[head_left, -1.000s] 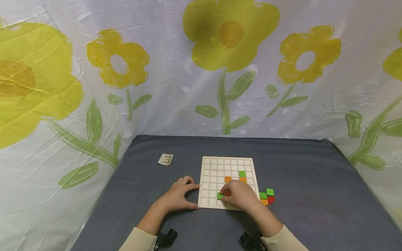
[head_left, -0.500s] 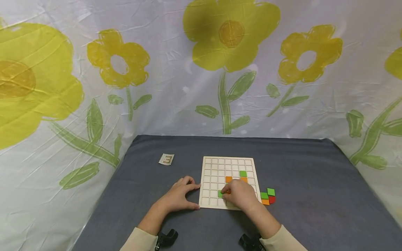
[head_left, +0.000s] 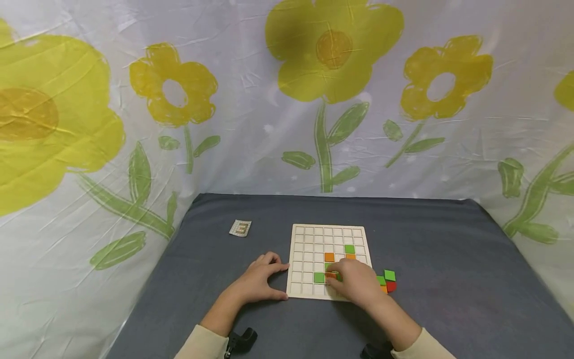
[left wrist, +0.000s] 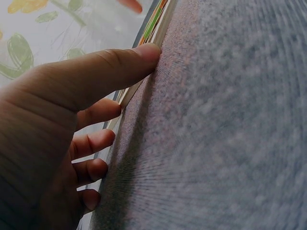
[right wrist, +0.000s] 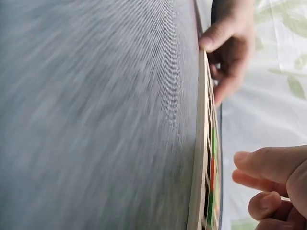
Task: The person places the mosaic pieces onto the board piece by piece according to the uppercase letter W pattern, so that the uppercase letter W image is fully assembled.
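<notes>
A pale gridded board (head_left: 308,244) lies on the dark cloth. My left hand (head_left: 256,280) rests against its left side, thumb and index fingertips touching the edge; the left wrist view shows the thumb (left wrist: 120,67) on the board's rim. Over the lower right squares hovers my right hand (head_left: 360,285). In the right wrist view its thumb and index finger are slightly apart, with nothing seen between them. Tiles in the grid include a green tile (head_left: 319,277), an orange-red tile (head_left: 331,275), an orange tile (head_left: 329,257) and another green tile (head_left: 349,249). The hand hides some squares.
Right of the board lie loose tiles: a green one (head_left: 389,275), a red one (head_left: 391,286), and others partly behind the right wrist. A small patterned card (head_left: 240,228) is at the back left. Behind the table hangs a flower-print curtain (head_left: 251,99).
My right hand has drawn back to the right, uncovering the orange-red tile beside the green one and part of another green tile. My left hand stays at the board's edge.
</notes>
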### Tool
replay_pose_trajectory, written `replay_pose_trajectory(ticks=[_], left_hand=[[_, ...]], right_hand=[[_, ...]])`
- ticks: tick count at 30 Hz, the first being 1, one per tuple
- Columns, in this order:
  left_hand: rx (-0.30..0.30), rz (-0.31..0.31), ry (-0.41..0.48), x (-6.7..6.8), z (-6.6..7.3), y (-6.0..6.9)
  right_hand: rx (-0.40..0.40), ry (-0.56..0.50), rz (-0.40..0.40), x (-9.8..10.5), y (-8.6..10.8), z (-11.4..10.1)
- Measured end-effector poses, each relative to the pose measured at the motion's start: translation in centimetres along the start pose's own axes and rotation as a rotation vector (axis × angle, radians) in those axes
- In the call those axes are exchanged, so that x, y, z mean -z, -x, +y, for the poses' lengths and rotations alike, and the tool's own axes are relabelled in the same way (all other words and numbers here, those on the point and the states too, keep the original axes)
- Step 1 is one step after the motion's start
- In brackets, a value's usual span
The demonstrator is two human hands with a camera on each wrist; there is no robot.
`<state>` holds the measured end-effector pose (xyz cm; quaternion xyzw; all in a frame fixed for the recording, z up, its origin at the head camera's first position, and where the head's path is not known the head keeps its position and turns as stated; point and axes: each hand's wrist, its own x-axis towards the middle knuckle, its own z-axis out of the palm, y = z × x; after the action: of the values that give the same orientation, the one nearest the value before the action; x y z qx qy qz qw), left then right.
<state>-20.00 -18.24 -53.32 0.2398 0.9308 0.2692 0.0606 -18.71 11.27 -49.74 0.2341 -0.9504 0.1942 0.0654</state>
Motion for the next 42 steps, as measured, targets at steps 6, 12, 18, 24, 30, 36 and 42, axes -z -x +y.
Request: replay_pose_trajectory(ticks=[6, 12, 18, 24, 30, 36, 42], left_hand=[[-0.007, -0.002, -0.005, -0.2, -0.1, -0.2], [-0.008, 0.01, -0.008, -0.3, -0.3, -0.2], [-0.005, 0.011, 0.002, -0.3, -0.3, -0.1], [0.001, 0.004, 0.007, -0.3, -0.2, -0.1], [-0.001, -0.001, 0.014, 0.1, -0.1, 0.0], [-0.014, 0.0, 0.021, 0.2, -0.2, -0.1], [-0.019, -0.004, 0.031, 0.0, -0.2, 0.0]], right_hand=[[-0.125, -0.026, -0.045, 1.6, 2.5, 2.7], [-0.219, 0.015, -0.034, 3.0, 4.8, 5.0], [-0.328, 0.06, -0.111, 4.2, 6.1, 7.1], [-0.363, 0.082, -0.153, 5.2, 6.8, 8.2], [-0.369, 0.082, -0.16, 5.3, 7.1, 8.2], [-0.337, 0.112, -0.127, 5.1, 7.1, 8.2], [-0.338, 0.135, -0.12, 5.0, 7.2, 8.4]])
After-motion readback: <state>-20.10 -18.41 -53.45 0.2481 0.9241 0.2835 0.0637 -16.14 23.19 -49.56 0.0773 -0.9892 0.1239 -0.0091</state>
